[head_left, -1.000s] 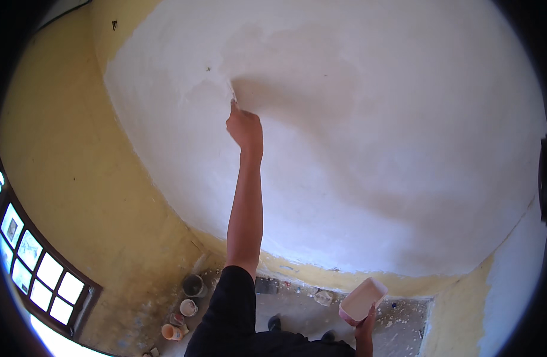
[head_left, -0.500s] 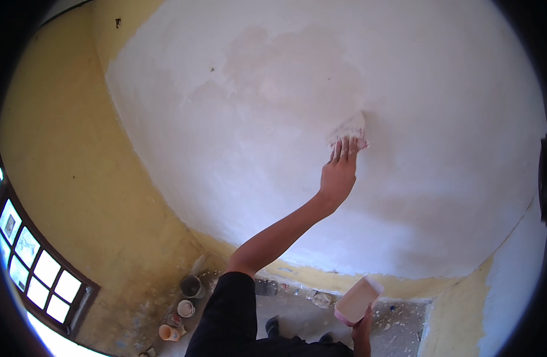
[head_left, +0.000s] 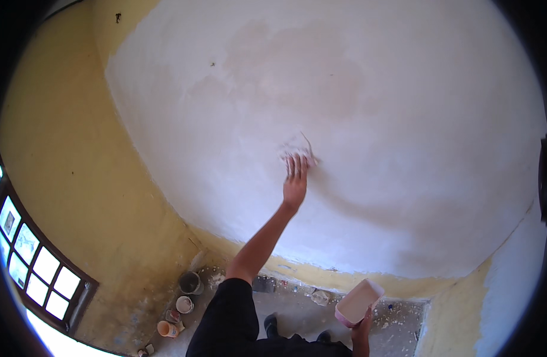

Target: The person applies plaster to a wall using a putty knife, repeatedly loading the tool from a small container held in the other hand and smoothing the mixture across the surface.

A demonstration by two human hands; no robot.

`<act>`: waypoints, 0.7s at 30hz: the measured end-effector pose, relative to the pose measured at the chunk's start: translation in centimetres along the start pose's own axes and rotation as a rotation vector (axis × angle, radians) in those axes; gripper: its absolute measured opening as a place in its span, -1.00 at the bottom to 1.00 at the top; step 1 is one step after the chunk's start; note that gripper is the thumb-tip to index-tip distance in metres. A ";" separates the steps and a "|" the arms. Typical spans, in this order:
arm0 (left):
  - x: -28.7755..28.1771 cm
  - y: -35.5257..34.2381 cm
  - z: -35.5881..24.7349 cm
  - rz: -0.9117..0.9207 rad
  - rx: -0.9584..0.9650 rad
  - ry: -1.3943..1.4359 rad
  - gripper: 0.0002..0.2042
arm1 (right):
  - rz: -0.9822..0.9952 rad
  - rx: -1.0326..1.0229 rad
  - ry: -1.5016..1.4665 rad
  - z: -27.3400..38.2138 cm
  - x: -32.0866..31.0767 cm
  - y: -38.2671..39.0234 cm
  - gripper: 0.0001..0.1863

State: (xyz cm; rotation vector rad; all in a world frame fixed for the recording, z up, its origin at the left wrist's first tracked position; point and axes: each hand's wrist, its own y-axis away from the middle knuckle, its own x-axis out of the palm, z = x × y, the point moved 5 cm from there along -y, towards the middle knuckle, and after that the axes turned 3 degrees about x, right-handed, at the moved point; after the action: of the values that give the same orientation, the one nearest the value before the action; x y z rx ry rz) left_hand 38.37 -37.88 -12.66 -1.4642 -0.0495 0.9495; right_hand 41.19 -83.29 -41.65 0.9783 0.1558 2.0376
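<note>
Here, flattish left hand (head_left: 295,187) with scraper (head_left: 299,149)

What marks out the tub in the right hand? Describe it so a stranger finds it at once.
Start at the big white-coated wall and drop to its lower edge, right of the picture's middle. There, tilted in the right hand, is an open pink tub. Its rectangular shape and pink colour set it apart from the round buckets on the floor at lower left.

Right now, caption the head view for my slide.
Left hand holds a scraper at the white wall; right hand holds a pink tub.
</note>
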 end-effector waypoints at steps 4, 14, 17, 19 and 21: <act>-0.2 8.2 -4.7 0.190 -0.032 0.148 -0.41 | 0.003 0.042 -0.038 -0.1 0.3 0.3 -0.39; -7.0 12.9 15.3 -0.417 -1.048 0.149 -0.73 | 0.019 0.034 0.007 -0.2 -1.4 0.7 -0.36; -8.1 12.4 25.0 -0.549 -1.217 0.298 -0.78 | 0.062 0.091 0.020 -1.0 -1.2 0.4 -0.36; -7.8 10.6 27.7 -0.556 -1.205 0.406 -0.80 | 0.038 0.079 0.020 -1.2 -1.1 0.3 -0.37; -6.7 6.7 25.4 -0.440 -1.165 0.386 -0.80 | 0.015 0.061 0.012 -0.5 -1.2 0.5 -0.37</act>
State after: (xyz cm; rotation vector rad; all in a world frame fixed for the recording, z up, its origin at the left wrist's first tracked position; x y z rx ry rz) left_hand 16.28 -22.34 -10.52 -2.5289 -0.7057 0.1970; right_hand 40.98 -84.41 -42.49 1.0077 0.2187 2.0629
